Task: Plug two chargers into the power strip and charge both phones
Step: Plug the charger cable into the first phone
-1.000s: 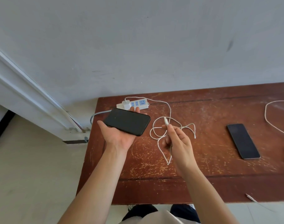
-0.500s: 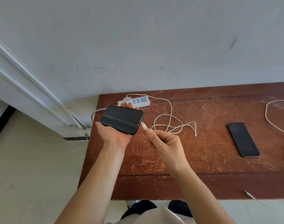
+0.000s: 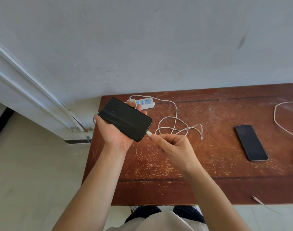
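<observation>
Connector (image 3: 148, 133) touching bottom edge of held phone (image 3: 125, 118)
Left hand (image 3: 116, 130) cradles the phone, fingers wrapped around it; right hand (image 3: 174, 148) pinches the white cable (image 3: 175, 121) behind the connector.

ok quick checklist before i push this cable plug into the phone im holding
1. Phone held firmly in the left hand, screen up: ok.
2. Cable plug pinched in the right hand, tip at the phone's bottom edge: ok.
3. Plug lined up with or already in the port: cannot tell, the port is not visible.
4. First charger in the power strip: ok, white block sits at its left end.
5. Cable slack on the table: ok, loose loops.
6. Second phone connected: not ok, it lies alone, no cable attached.
</observation>
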{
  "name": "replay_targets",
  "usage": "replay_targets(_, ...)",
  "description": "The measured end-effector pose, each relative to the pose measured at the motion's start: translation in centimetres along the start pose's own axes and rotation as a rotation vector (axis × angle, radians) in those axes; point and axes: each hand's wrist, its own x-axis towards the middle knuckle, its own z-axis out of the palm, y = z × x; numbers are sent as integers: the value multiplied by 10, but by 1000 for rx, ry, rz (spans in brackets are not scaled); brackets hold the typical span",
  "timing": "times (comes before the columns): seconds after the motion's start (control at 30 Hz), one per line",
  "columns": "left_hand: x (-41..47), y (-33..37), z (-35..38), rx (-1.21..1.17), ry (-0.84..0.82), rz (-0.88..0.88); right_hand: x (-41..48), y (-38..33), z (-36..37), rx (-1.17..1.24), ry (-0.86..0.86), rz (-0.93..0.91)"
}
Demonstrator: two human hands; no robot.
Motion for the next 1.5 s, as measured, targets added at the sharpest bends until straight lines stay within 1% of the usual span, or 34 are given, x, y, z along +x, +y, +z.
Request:
replay_targets(0.13,4,2,6,91,37,12,3,1,-3,-10,-7,24)
replay_targets(0.33,16,3,12,83,-50,-42,6,3,-1,-5,-41,44)
replay_targets(0.5,20,-1,11,106,-81,-90,8,6,0,21,-50,90)
replay_targets(0.67,24,-6,4,116,-91,-100,11,8,-1,43,-57,72)
replay_targets(0.83,25,-8,4,127,-68,-93,14,11,-1,61,-62,80)
replay_targets(0.97,27,-4,8,141,-45,-121,18,9,-2,48,-80,96)
replay_targets(1.03,28,-3,10,172,-40,-145,20,9,-3,93,-85,135)
replay_targets(1.1,27,-2,11,214,-36,-169,22,10,-4,165,-41,170)
replay_targets(1.17,26,0,12,248,-44,-201,24,13,-6,213,-3,174)
replay_targets(1.23,27,3,12,290,-36,-217,25,16,-7,236,-6,166)
replay_targets(1.4,32,-1,13,449,84,-130,23,18,-5,267,-43,160)
replay_targets(1.5,34,-5,11,466,116,-96,21,18,-4,259,-98,143)
